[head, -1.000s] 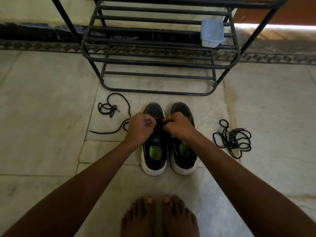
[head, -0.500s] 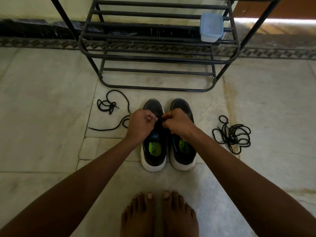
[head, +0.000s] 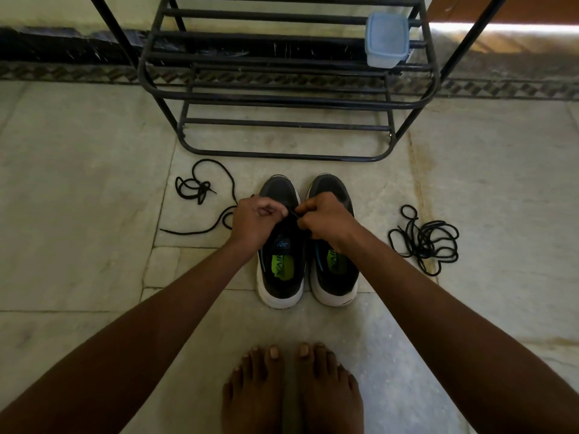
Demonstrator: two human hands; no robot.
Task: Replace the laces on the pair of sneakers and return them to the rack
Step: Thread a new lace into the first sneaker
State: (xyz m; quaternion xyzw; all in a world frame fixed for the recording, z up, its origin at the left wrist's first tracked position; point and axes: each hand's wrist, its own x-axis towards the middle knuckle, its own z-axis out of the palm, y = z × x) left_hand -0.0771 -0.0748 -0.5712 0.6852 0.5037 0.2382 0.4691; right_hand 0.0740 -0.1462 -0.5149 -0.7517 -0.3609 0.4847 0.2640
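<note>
Over the left sneaker [head: 282,264], I am observing the left hand [head: 255,219] and right hand [head: 326,219] both pinching its black lace [head: 294,214].

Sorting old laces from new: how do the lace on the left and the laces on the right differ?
The left lace sprawls loosely, one end trailing to the left hand; the right laces lie bunched in a tangle, apart from both hands. The left lace looks like one strand, the right laces like more. Both are black, on the floor.
</note>
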